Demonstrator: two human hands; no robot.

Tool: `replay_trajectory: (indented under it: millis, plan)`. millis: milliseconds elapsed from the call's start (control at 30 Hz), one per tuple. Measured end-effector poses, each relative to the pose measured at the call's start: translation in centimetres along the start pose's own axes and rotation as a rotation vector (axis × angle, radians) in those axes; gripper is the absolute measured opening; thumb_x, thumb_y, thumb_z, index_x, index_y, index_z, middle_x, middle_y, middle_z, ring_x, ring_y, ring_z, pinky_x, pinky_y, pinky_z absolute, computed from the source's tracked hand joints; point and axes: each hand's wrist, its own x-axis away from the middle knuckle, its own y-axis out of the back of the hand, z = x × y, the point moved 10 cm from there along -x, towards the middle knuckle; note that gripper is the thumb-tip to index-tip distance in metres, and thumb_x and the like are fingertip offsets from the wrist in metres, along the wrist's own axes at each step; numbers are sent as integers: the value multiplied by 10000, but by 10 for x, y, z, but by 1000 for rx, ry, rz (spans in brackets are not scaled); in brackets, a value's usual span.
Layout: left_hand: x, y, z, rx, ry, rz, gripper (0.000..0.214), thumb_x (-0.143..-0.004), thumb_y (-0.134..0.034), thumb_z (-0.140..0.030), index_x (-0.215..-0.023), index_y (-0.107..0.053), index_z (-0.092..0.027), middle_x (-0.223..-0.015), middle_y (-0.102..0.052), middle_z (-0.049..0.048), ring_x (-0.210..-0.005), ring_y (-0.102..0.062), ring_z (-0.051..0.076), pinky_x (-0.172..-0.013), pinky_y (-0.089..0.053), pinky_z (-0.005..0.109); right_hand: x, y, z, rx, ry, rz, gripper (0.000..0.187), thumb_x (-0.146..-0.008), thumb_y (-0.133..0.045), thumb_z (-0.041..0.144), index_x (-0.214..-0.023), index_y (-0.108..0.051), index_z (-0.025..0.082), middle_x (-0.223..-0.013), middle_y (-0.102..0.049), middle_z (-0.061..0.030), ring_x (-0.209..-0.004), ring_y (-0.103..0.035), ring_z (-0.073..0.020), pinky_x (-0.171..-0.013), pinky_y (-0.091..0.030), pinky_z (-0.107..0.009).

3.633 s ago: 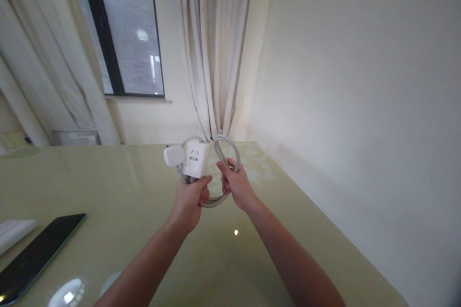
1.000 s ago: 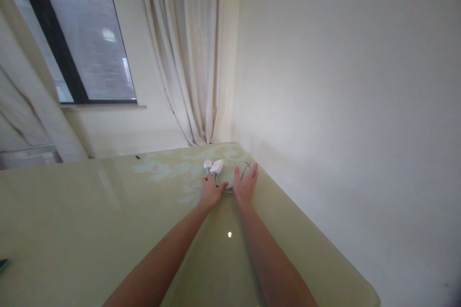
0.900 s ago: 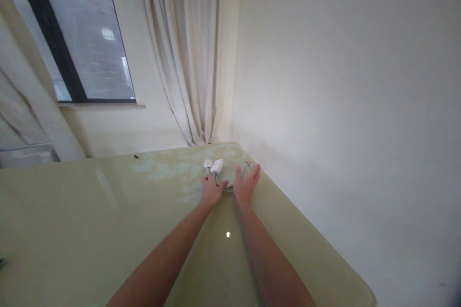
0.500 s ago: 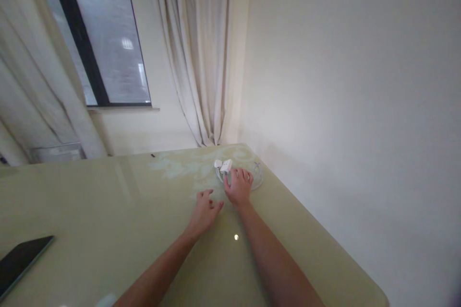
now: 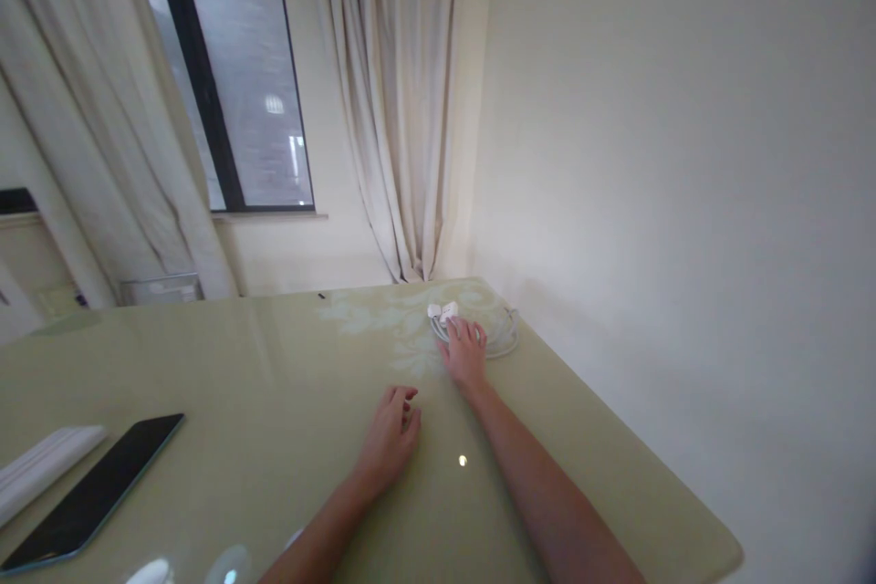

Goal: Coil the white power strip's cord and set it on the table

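Observation:
Near the far right corner of the table lies a white extension cord: a socket block, a plug beside it and a coiled pale cable. My right hand is over the near side of the coil, its fingers apart and reaching to the block and cable; part of the coil is hidden beneath it. My left hand is nearer to me and to the left, over the bare tabletop. Its fingers are loosely bent and apart, with nothing in them.
The glossy greenish table has its right edge by the wall. A black tablet-like slab and a long white object lie at left. A small dark bit is near the far edge. Curtains hang behind.
The view has turned left, bringing the white object at left into sight. My left hand has drawn back from the cord toward me. My right hand stays at the coil.

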Motion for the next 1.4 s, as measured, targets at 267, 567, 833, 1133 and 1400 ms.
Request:
replay_trajectory:
  millis: [267,567,833,1133,1400]
  plan:
    - [-7,17,22,-31,69,-115,185,-708,-507,-64,-791,-547,-225,-743,-626,34,-713,-595,204,-678,-438,314,43,-21,125,-395,473,110,266,-1073,-451,253,-950,-681,201,-972,-705,-68,-968,-593,-207,-925,-435,-309]
    - [-18,10,24,-48,94,-114,348,-694,-516,-94,-513,-251,-228,-504,-269,-59,-552,-262,117,-595,-136,329,30,-36,96,-295,327,156,306,-1065,-479,274,-807,-623,194,-825,-664,-29,-783,-563,-167,-742,-364,-279]
    - [-21,4,24,-36,82,-67,380,-705,-531,-186,-510,-208,-231,-520,-206,-58,-561,-236,122,-611,-120,344,27,-36,80,-197,172,147,308,-1022,-564,353,-767,-641,197,-766,-654,-18,-728,-548,-169,-685,-328,-293]
    - [-19,7,22,-64,85,-32,381,-774,-525,-332,-570,-214,-245,-540,-229,-58,-560,-255,124,-604,-137,327,-2,-10,-20,141,-14,183,416,-973,-630,396,-1334,-642,190,-1346,-670,-169,-1294,-546,-330,-1133,-297,-469]
    - [-13,5,21,-79,95,26,384,-791,-536,-402,-576,-259,-246,-537,-296,-54,-562,-301,133,-601,-172,317,-4,-22,-37,33,-41,241,244,-927,-539,136,-1001,-771,112,-1084,-768,-230,-1071,-696,-318,-1026,-387,-437]
